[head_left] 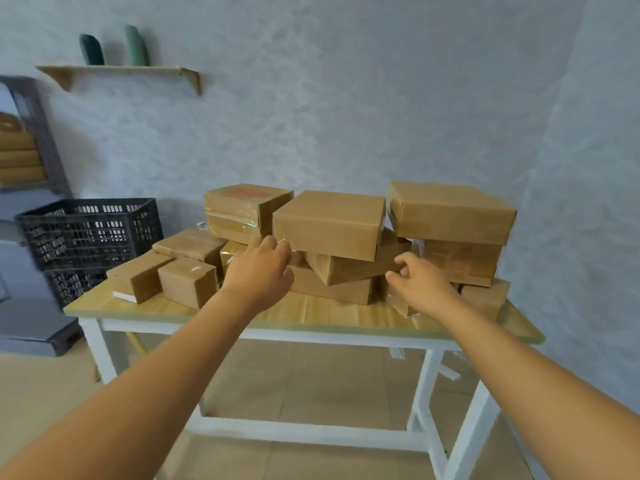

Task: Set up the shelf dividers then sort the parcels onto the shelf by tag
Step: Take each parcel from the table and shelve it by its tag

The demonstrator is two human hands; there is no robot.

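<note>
While both bare arms reach up from the frame's bottom, the left hand (259,268) and right hand (420,284), fingers loosely curled and gripping nothing, near taped cardboard parcels (329,223) heaped mid-frame on a wood-grain table (329,315); left, stacked black lattice crates (90,230); upper left, a wooden shelf (117,69) bearing two green dividers (136,45).
</note>
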